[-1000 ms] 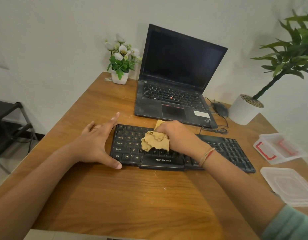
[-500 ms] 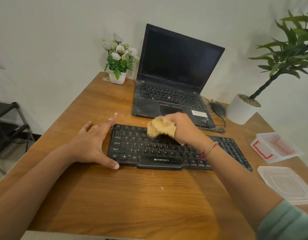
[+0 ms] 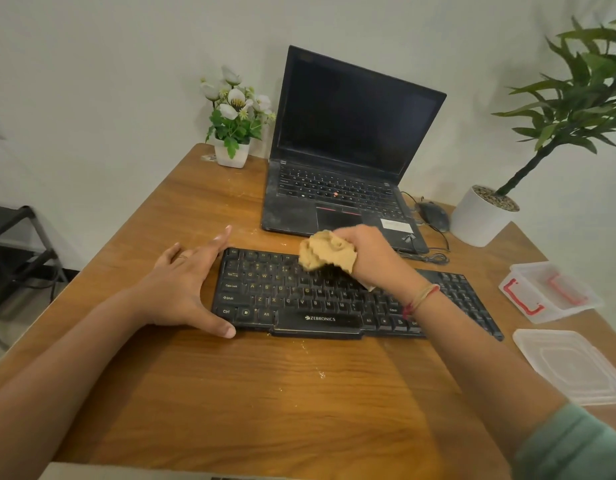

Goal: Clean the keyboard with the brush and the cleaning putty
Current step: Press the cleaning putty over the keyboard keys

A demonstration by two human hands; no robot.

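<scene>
Tan putty [image 3: 327, 252], bunched in the right grip [image 3: 372, 258], hovers over the keyboard [image 3: 299, 296]; the left grip [image 3: 182, 289], fingers spread, braces its end. Best press flat, then peel slowly.

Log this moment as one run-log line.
left hand: flat against keyboard left end | right hand: grips putty over upper key rows, contact unclear | brush: not in view | plastic box, lid: right of keyboard

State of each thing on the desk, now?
laptop: open, screen dark.
keyboard: flat on table, left hand braces its left end.
putty: bunched, gripped by right hand over upper keys.
container: uncovered.
lid: flat on table, near container.
</scene>
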